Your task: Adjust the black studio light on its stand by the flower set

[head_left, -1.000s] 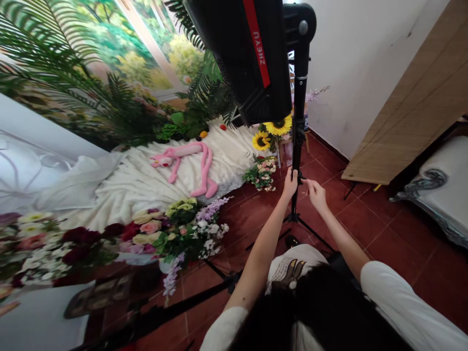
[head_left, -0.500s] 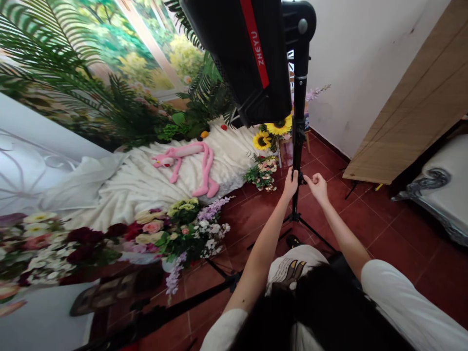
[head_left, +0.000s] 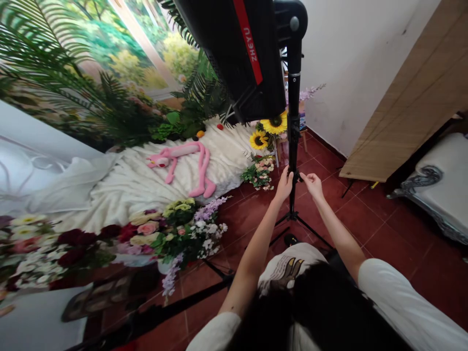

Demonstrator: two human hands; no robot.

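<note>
A black light stand [head_left: 293, 131] rises upright in front of me. It carries a large black studio light [head_left: 234, 58] with a red stripe reading "ZHEYU". My left hand [head_left: 284, 186] is wrapped around the pole from its left side, low down above the spread legs. On the other side, my right hand [head_left: 313, 186] pinches at a small dark knob [head_left: 299, 177] on the pole's collar; the fingertips partly cover it.
A pink plush toy [head_left: 183, 158] lies on a white furry cover [head_left: 120, 185]. Artificial flowers [head_left: 146, 229] line its near edge, and sunflowers [head_left: 274, 124] stand behind the pole. Another black tripod [head_left: 175, 304] crosses at lower left. A bamboo blind [head_left: 395, 112] hangs at right.
The whole view has shifted slightly, so the scene sits a little further left. My left hand keeps its hold on the pole, while my right fingers have changed position slightly at the knob.
</note>
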